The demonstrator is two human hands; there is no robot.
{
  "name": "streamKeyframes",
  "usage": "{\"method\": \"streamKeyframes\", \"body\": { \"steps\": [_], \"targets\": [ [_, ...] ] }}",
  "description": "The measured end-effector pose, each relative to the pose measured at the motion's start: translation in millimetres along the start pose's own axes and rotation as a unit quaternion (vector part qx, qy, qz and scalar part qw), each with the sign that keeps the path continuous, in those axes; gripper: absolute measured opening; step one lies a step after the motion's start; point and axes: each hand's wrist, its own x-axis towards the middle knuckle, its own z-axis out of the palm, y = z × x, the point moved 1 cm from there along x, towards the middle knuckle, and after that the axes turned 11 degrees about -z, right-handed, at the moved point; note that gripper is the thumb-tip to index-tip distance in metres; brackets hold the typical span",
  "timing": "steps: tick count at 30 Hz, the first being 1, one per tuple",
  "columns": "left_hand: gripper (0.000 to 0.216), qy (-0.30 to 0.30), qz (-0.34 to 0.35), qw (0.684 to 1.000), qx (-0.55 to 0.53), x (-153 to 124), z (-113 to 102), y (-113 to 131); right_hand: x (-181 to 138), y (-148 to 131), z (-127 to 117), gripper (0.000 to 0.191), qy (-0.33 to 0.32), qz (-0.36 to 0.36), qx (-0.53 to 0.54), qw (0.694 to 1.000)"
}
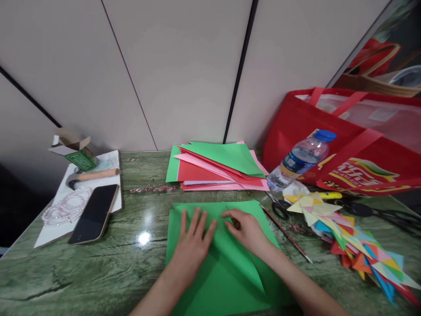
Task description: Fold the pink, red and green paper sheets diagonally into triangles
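Observation:
A green paper sheet [226, 267] lies on the green marbled table [131, 263] in front of me, partly folded with a diagonal crease. My left hand [194, 239] rests flat on its upper left part, fingers spread and stretched out. My right hand [245, 228] presses on the fold near the sheet's top middle, its fingers curled and pinched against the paper.
A stack of red, pink and green sheets [217, 169] lies behind. At the right are a water bottle [301, 160], a red bag [355, 140], scissors [279, 206], a thin stick [286, 235] and folded coloured paper pieces [355, 245]. At the left, a phone [94, 213], beads [67, 206], a hammer [92, 175] and a small box [74, 151] sit on a white board.

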Motion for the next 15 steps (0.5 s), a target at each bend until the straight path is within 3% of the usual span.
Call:
{"method": "streamKeyframes", "body": {
  "steps": [2, 4, 11, 15],
  "targets": [
    [0.042, 0.003, 0.109, 0.994, -0.026, -0.3, -5.4, 6.0, 1.0, 3.8, 1.4, 0.023, -0.004, 0.005, 0.034, 0.999],
    [0.041, 0.000, 0.166, 0.985, -0.045, -1.8, -7.8, 11.3, 2.3, 5.1, 2.0, 0.023, 0.002, 0.009, 0.065, 0.998],
    [0.038, 0.013, 0.127, 0.991, -0.036, -5.4, -5.6, 17.4, 4.3, -5.1, 0.3, 0.020, 0.006, -0.029, 0.069, 0.997],
    [0.036, 0.034, 0.111, 0.992, -0.039, -0.4, -4.3, 19.2, 2.4, 1.9, 1.6, 0.019, 0.026, 0.006, 0.057, 0.998]
  ]
}}
